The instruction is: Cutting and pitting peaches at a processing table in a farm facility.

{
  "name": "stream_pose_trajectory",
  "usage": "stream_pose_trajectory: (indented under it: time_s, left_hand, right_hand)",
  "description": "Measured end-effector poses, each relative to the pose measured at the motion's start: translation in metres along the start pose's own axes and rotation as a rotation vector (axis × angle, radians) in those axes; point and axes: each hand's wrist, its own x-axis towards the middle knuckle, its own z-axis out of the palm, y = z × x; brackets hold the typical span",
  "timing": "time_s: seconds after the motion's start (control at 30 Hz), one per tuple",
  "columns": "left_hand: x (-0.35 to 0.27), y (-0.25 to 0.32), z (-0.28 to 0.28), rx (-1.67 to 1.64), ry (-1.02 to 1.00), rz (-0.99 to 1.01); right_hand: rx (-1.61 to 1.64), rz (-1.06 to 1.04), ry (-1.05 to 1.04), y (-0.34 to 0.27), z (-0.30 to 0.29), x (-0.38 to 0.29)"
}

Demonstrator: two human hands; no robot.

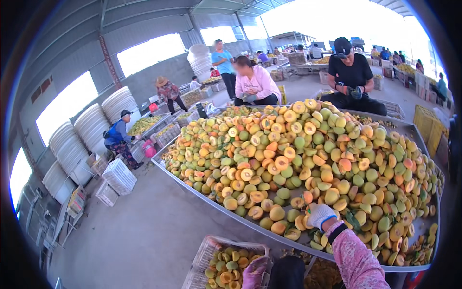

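Note:
A large heap of stone fruit [249, 151], yellow-green with orange blush and much of it halved, covers a metal-rimmed table [216, 205] before me. My right hand [320, 216], in a white knit glove with a blue cuff, reaches into the near side of the heap. Its fingertips are among the fruit, and what they hold is hidden. Low in the picture, my left hand [255, 271], in a pink glove, is over the right side of a white plastic crate [197, 265]. Fruit halves [231, 265] lie in that crate, next to the hand. Its fingers are not clear.
Across the table sit a person in pink [257, 85] and a person in black [350, 76], both gloved. A yellow crate [427, 124] stands beyond the table's right end. White crates [120, 177] and stacked round tubs [68, 151] stand at left. My dark-clad knee [287, 272] is beside the near crate.

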Motion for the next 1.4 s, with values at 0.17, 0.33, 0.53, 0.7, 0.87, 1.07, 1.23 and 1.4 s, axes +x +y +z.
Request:
stream_pose_trajectory:
  time_s: [0.17, 0.33, 0.53, 0.7, 0.87, 1.07, 1.23, 1.4]
  left_hand:
    - [0.008, 0.01, 0.037, -0.025, -0.007, -0.049]
    - [0.008, 0.017, 0.068, -0.046, -0.154, -0.135]
    - [-0.018, -0.006, 0.098, -0.122, -0.351, -0.272]
    - [-0.033, -0.024, 0.093, 0.096, -0.348, 0.06]
    - [-0.037, -0.021, 0.093, -0.123, -0.453, 0.134]
    - [-0.058, -0.028, 0.101, -0.436, -0.4, -0.171]
    - [-0.069, -0.034, 0.1, -0.32, -0.381, -0.118]
    - [-0.066, -0.037, 0.098, -0.172, -0.339, -0.038]
  right_hand:
    - [-0.018, -0.034, -0.122, -0.004, -0.019, -0.02]
    - [0.386, -0.079, -0.076, -0.026, -0.057, -0.094]
    - [0.279, -0.315, -0.192, -0.045, -0.05, -0.17]
    - [0.75, -0.072, 0.071, -0.02, -0.03, -0.209]
    - [0.466, -0.075, -0.07, -0.013, -0.018, -0.252]
    - [0.377, 0.093, -0.106, -0.027, 0.007, -0.276]
    - [0.396, 0.078, -0.047, -0.021, 0.044, -0.279]
    - [0.476, 0.101, -0.099, -0.021, 0.061, -0.27]
